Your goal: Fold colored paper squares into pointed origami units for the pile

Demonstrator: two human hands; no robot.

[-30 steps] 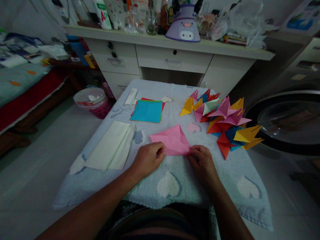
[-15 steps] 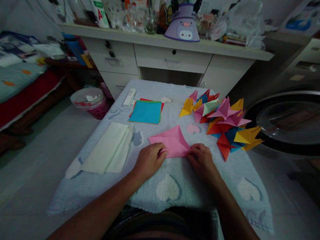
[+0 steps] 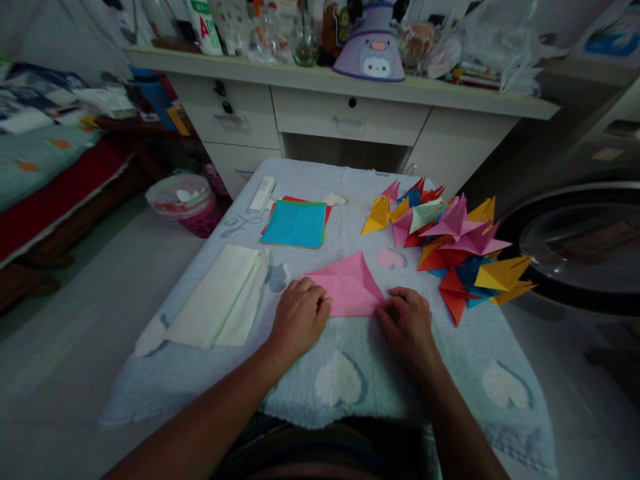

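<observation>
Through the head camera, I have the pink paper (image 3: 347,287) flat on the cloth-covered counter (image 3: 295,400), between both hands, one corner pointing away from me. My left hand (image 3: 300,313) has its fingers curled nearly closed on the paper's near-left edge; my right hand (image 3: 407,323) pinches the near-right corner, though the grip underneath is hidden. For a sharp crease, I'd pin the left side, true up the layers at the right corner, then press evenly along the near edge. The folded-paper pile (image 3: 457,233) sits clear to the right.
</observation>
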